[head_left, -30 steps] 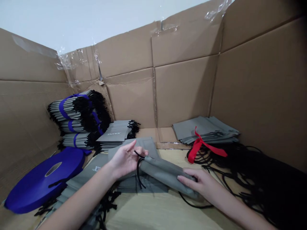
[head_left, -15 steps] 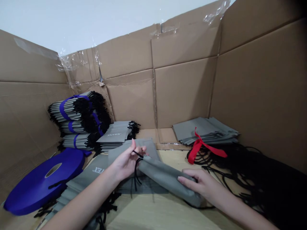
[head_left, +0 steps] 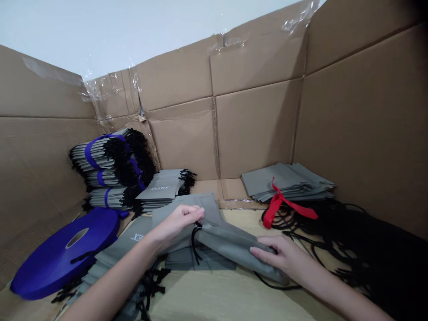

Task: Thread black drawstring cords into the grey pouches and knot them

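A grey fabric pouch (head_left: 230, 243) stretches between my two hands above the table. My left hand (head_left: 183, 220) is closed in a pinch on the pouch's upper left end, where a short black cord hangs down. Around the lower right end, my right hand (head_left: 276, 254) is wrapped, thumb on top; a black cord loops out beneath it. Flat grey pouches (head_left: 200, 261) lie under the held one.
A blue ribbon roll (head_left: 50, 263) lies at left, near bundled pouches (head_left: 112, 196) with blue bands. Behind are INTEX pouches (head_left: 160, 188). At right are grey pieces (head_left: 281, 178), a red ribbon (head_left: 274, 207) and black cords (head_left: 377, 249). Cardboard walls (head_left: 254, 129) surround the table.
My left hand's raised thumb has come down and its fingers have closed at the pouch's end. The short cord there now hangs below the fist. My right hand has barely moved.
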`<move>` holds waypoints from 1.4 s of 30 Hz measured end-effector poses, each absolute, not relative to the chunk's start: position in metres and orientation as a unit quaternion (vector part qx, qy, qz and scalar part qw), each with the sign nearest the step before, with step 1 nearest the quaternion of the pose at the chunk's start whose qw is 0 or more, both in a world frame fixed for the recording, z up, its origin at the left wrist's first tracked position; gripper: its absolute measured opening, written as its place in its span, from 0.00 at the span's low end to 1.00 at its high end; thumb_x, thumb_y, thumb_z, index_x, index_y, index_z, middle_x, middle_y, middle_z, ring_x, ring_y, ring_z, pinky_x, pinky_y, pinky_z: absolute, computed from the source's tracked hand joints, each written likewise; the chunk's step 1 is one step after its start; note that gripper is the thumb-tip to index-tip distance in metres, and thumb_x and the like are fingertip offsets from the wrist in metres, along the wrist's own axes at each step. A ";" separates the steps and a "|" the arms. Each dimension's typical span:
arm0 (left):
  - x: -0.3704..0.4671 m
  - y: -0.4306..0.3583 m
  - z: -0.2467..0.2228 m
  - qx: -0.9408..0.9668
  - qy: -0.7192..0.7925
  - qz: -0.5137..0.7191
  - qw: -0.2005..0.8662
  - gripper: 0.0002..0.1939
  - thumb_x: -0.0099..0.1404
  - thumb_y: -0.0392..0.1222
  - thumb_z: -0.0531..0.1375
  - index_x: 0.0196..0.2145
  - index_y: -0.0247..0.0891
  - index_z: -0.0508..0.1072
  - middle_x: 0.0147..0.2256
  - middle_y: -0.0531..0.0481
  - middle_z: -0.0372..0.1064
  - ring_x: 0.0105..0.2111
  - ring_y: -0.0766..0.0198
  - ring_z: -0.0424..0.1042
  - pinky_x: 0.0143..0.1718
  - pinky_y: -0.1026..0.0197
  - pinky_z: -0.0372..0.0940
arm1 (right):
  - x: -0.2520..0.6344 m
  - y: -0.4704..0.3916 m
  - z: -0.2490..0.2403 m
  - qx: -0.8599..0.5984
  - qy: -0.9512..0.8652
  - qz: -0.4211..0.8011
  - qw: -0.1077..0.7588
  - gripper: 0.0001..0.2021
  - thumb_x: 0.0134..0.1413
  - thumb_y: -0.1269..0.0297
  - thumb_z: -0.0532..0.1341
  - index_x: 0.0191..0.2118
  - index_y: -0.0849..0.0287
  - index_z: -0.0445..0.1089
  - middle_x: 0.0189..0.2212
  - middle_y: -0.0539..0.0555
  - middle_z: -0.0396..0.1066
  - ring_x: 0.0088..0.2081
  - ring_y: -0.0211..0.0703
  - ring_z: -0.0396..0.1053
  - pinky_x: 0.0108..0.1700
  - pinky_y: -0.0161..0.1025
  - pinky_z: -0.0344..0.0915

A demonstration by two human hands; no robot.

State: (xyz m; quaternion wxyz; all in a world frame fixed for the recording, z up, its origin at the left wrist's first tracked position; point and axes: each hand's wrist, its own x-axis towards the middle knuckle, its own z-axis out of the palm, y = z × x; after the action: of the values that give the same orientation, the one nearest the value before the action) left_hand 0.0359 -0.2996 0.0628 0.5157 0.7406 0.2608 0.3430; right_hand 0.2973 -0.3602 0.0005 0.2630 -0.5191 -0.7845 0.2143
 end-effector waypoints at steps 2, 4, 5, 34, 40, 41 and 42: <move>0.037 -0.300 0.064 0.618 0.249 0.385 0.639 0.21 0.60 0.54 0.56 0.19 0.36 0.59 0.22 0.55 0.51 0.27 0.66 0.58 0.33 0.63 0.57 | 0.297 -0.359 0.002 -0.518 -0.784 0.213 0.268 0.23 0.55 0.47 0.50 0.19 0.57 0.47 0.18 0.44 0.45 0.22 0.34 0.48 0.24 0.33 0.44; 0.036 -0.298 0.065 0.531 0.230 0.408 0.707 0.23 0.61 0.55 0.55 0.18 0.37 0.55 0.22 0.55 0.50 0.27 0.66 0.60 0.33 0.63 0.59 | 0.298 -0.359 0.002 -0.527 -0.778 0.193 0.281 0.23 0.55 0.47 0.50 0.18 0.57 0.45 0.18 0.45 0.45 0.22 0.35 0.48 0.24 0.34 0.44; 0.035 -0.296 0.065 0.511 0.221 0.406 0.725 0.25 0.61 0.57 0.54 0.17 0.37 0.53 0.23 0.54 0.51 0.27 0.66 0.60 0.33 0.63 0.60 | 0.298 -0.359 0.002 -0.533 -0.775 0.181 0.288 0.24 0.55 0.47 0.50 0.18 0.57 0.45 0.18 0.45 0.46 0.22 0.35 0.49 0.25 0.34 0.45; 0.053 -0.313 0.054 0.497 0.325 0.571 0.567 0.11 0.46 0.38 0.68 0.26 0.36 0.70 0.24 0.58 0.63 0.24 0.73 0.61 0.26 0.71 0.56 | 0.265 -0.376 0.004 -0.431 -0.548 0.598 0.395 0.21 0.43 0.44 0.61 0.30 0.60 0.70 0.24 0.50 0.67 0.26 0.38 0.64 0.29 0.34 0.61; 0.044 -0.310 0.059 0.420 0.207 0.466 0.750 0.11 0.46 0.34 0.67 0.30 0.34 0.72 0.26 0.54 0.67 0.25 0.71 0.66 0.29 0.69 0.60 | 0.264 -0.387 0.014 -0.483 -0.516 0.601 0.374 0.22 0.41 0.42 0.62 0.30 0.59 0.71 0.26 0.51 0.70 0.27 0.38 0.67 0.25 0.30 0.62; 0.043 -0.309 0.059 0.401 0.204 0.457 0.767 0.11 0.46 0.34 0.67 0.30 0.34 0.72 0.26 0.54 0.68 0.25 0.70 0.67 0.30 0.68 0.61 | 0.263 -0.389 0.015 -0.487 -0.516 0.599 0.372 0.23 0.41 0.42 0.61 0.31 0.59 0.72 0.28 0.51 0.70 0.28 0.38 0.67 0.25 0.30 0.62; 0.042 -0.308 0.059 0.385 0.206 0.450 0.779 0.11 0.46 0.35 0.66 0.30 0.34 0.72 0.26 0.53 0.69 0.26 0.69 0.68 0.31 0.67 0.62 | 0.263 -0.390 0.017 -0.487 -0.517 0.598 0.372 0.23 0.42 0.41 0.61 0.31 0.59 0.72 0.29 0.52 0.71 0.28 0.38 0.68 0.26 0.30 0.63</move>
State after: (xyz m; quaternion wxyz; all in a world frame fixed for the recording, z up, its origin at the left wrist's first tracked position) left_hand 0.0418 -0.3077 0.0588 0.7789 0.3853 0.2057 0.4500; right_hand 0.2631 -0.3903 0.0166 0.3717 -0.4867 -0.5171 0.5979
